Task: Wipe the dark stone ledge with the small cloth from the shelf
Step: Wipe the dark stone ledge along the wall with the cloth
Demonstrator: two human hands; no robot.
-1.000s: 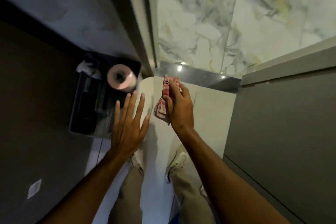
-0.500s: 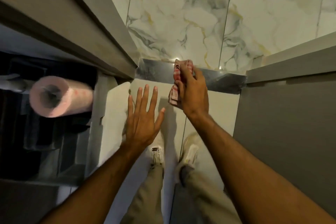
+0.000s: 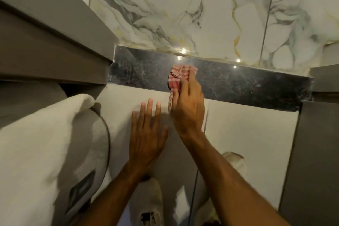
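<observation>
Since half a second ago, the right hand [image 3: 187, 110] has pushed the cloth [image 3: 178, 79] forward onto the ledge [image 3: 247, 86], and the pink paper roll at nine o'clock has gone out of view. The cloth is small, with red and white checks, and it is bunched up in soft folds. It sits on the dark ledge near the middle, at about twelve o'clock from the hands. The right hand's fingers [image 3: 190, 80] lie over the cloth and press it down on the stone, with part of the cloth tucked under the palm.

The ledge is a long, flat strip of dark, shiny stone with pale specks, and small lights shine on it. Above it is a smooth marble wall [image 3: 201, 14] with grey and gold veins.

The left hand [image 3: 146, 132] is wide open and flat, fingers spread, holding nothing. It is just beside the right hand, at about nine o'clock from it.

A soft white towel [image 3: 36, 152] lies at eight o'clock. Two pale shoes [image 3: 148, 203] show at six o'clock on the light floor.
</observation>
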